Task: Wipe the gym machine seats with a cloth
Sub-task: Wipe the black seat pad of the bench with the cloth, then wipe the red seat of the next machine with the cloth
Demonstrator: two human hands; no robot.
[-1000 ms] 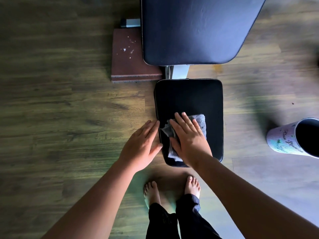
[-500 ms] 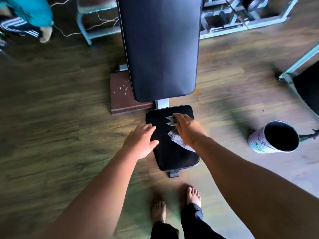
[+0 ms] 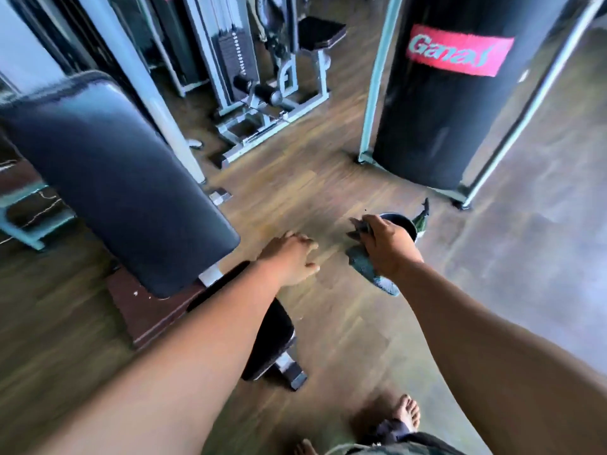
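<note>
Right hand (image 3: 389, 246): it is closed around a dark grey cloth (image 3: 369, 269), held in the air above the wooden floor (image 3: 328, 192); the fingers are wrapped on the upper part of the cloth.
Cloth: one crumpled end sticks out past the fingers, the other end hangs down below the wrist. It touches no seat.
Left hand (image 3: 290, 257): it holds nothing, the fingers are loosely spread and a little curled, over the floor, just to the right of the bench pad. It is blurred, so small details cannot be told.
Seat (image 3: 276, 330): small black pad of the bench, low in the middle of the view, partly hidden under the left forearm. Both hands are away from it.
Backrest (image 3: 108, 178): long black pad, tilted up, at the left, just behind the seat.
Container (image 3: 405, 224): a dark round opening on the floor, directly behind the right hand and mostly covered by it.
Punching bag (image 3: 453, 93): black, with a red label reading "Ganas", inside a pale metal frame at the upper right.
Weight machine (image 3: 259, 77): pale frame with a weight stack and a small black seat, at the far middle.
Feet (image 3: 405, 413): bare, at the bottom edge.
</note>
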